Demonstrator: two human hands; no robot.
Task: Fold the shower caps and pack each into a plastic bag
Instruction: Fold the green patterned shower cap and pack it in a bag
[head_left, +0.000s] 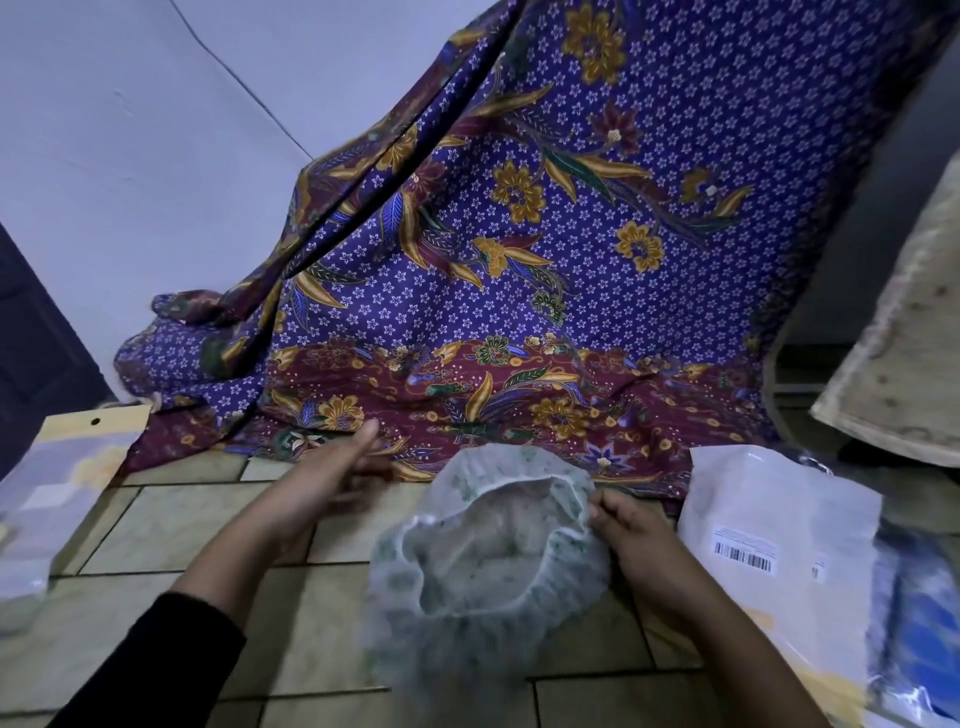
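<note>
The cap (483, 561) is open and not folded yet, low over the middle of the floor (171, 525). The right hand (639, 540) fingers pinch its rim. The left hand (317, 493) fingers are spread and hold nothing. Folding and bagging look still to do. A bag (769, 499) by the right edge has a barcode label (745, 555), but its words are too small to read

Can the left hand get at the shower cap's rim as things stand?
Likely yes: the left hand is open beside the shower cap, nothing between them; the right hand pinches only the opposite rim.

Translucent, green-speckled shower cap (493, 556), unfolded, elastic opening upward, mid-frame; white barcoded plastic bag (769, 509) just right, perhaps stacked.
</note>
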